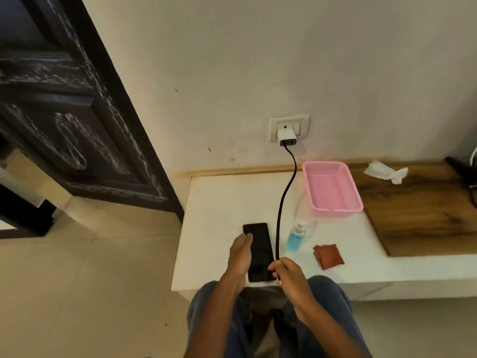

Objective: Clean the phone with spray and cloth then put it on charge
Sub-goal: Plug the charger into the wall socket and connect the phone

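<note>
Hands (260, 264) near phone (259, 251) — pink basket (333, 210) beyond

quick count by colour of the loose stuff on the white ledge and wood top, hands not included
black: 2, phone and charging cable
pink: 1, basket
blue: 1, spray bottle
reddish brown: 1, cloth
white: 1, crumpled tissue
total: 6
</note>
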Demonstrator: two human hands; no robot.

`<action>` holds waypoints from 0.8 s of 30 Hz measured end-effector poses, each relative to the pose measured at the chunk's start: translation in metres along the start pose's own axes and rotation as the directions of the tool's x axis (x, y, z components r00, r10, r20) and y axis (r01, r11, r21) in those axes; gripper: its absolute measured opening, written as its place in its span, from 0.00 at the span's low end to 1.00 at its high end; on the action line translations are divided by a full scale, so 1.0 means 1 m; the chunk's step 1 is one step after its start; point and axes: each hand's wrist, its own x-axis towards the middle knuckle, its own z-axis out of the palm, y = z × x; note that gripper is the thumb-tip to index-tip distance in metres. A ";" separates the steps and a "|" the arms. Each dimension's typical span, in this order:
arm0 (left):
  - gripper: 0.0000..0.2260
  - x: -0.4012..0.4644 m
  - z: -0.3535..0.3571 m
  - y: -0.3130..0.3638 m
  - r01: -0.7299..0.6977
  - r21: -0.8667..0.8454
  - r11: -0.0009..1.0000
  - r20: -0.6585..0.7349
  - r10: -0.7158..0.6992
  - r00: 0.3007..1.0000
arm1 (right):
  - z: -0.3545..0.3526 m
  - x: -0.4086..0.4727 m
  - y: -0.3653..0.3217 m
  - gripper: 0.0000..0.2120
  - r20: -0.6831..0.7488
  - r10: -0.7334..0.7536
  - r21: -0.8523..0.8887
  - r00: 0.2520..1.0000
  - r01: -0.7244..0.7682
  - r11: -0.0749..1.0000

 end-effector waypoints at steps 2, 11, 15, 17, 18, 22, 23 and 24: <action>0.24 0.001 0.000 -0.017 0.078 0.023 0.997 -0.011 -0.078 0.997 | -0.001 0.009 0.007 0.09 0.007 0.019 -0.107 1.000 -0.018 0.994; 0.20 0.011 0.001 -0.050 0.222 0.028 0.975 0.016 -0.223 0.975 | 0.002 0.036 0.021 0.12 0.095 0.063 -0.125 0.993 -0.051 0.991; 0.18 0.016 0.002 -0.051 0.295 -0.062 0.954 -0.006 -0.296 0.955 | -0.003 0.041 0.023 0.14 0.061 0.098 -0.027 0.993 -0.097 0.995; 0.18 0.020 0.001 -0.054 0.300 -0.107 0.948 -0.016 -0.303 0.953 | -0.004 0.040 0.023 0.13 0.046 0.092 -0.006 0.995 -0.092 0.996; 0.17 0.021 0.001 -0.055 0.297 -0.150 0.943 -0.017 -0.303 0.953 | -0.004 0.040 0.023 0.13 0.037 0.088 0.012 0.995 -0.088 0.996; 0.16 0.019 -0.003 -0.054 0.302 -0.359 0.883 0.012 -0.319 0.948 | -0.004 0.043 0.025 0.13 0.026 0.078 0.111 0.997 -0.081 0.991; 0.17 0.020 -0.004 -0.054 0.313 -0.389 0.867 0.051 -0.319 0.946 | -0.005 0.043 0.025 0.13 0.025 0.072 0.122 0.997 -0.075 0.990; 0.18 0.020 -0.006 -0.054 0.327 -0.416 0.848 0.101 -0.315 0.944 | -0.004 0.043 0.026 0.13 0.026 0.065 0.123 0.998 -0.068 0.990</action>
